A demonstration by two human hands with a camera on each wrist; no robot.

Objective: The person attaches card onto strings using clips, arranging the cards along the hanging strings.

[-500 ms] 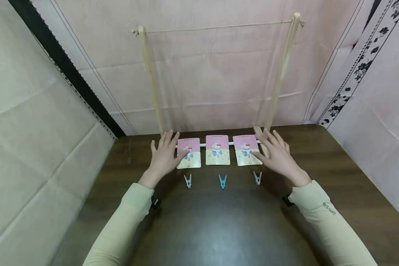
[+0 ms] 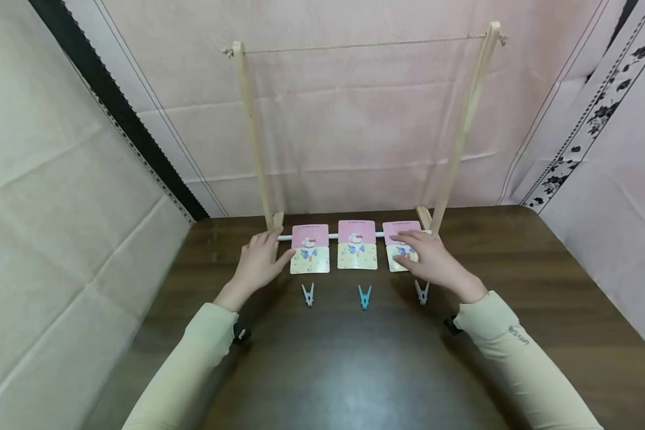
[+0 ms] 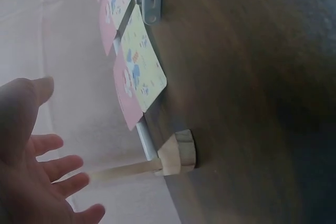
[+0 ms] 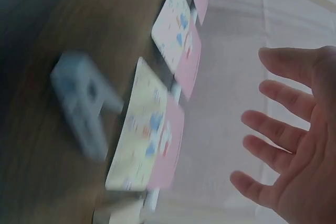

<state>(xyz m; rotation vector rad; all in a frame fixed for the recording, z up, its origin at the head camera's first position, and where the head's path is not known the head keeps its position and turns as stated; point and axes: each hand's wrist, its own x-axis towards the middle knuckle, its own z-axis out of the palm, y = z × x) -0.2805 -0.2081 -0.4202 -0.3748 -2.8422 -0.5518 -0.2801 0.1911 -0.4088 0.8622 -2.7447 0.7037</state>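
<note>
Tiny print (image 2: 357, 224) on three cards (image 2: 357, 258), dark script (image 2: 518, 334) on right sleeve (image 2: 527, 364), neither legible

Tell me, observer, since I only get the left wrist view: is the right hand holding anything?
Observer: No. In the right wrist view the right hand holds nothing, and its fingers are spread apart.
Operator: Which clip is closest to it?
Observer: In the head view, a grey clip, which lies on the table on the person's side of the right card.
Operator: And what's at the top of the frame?
Observer: A thin cord, running between the tops of the two upright posts.
</note>
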